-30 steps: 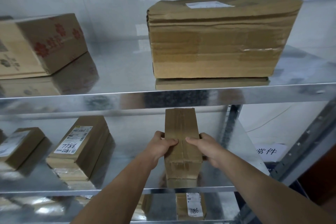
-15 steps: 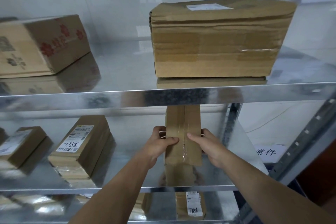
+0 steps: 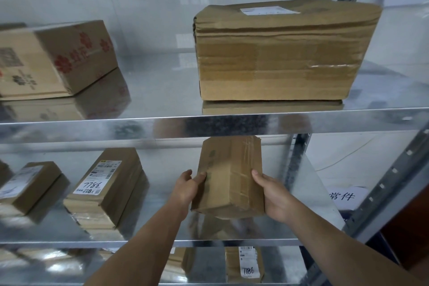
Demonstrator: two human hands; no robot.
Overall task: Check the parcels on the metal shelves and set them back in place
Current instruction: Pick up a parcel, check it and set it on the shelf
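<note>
A narrow brown taped parcel (image 3: 229, 176) hangs tilted just above the middle metal shelf (image 3: 148, 242), its near end raised off the surface. My left hand (image 3: 188, 189) grips its left side with the thumb on the top face. My right hand (image 3: 276, 195) holds its right side, fingers under it and thumb along the edge. A large taped carton (image 3: 278, 53) stands on the upper shelf (image 3: 162, 121) right above. A flat parcel (image 3: 104, 186) with a white label marked 7786 lies to the left on the middle shelf.
A small labelled box (image 3: 27, 186) lies at the far left of the middle shelf. A carton with red print (image 3: 53, 60) sits on the upper shelf's left. Another labelled parcel (image 3: 246, 264) shows on the shelf below. A perforated steel upright (image 3: 392, 181) runs down the right.
The narrow parcel has been lifted off the middle shelf and rolled, so another face shows. My hands moved from its top to its two sides.
</note>
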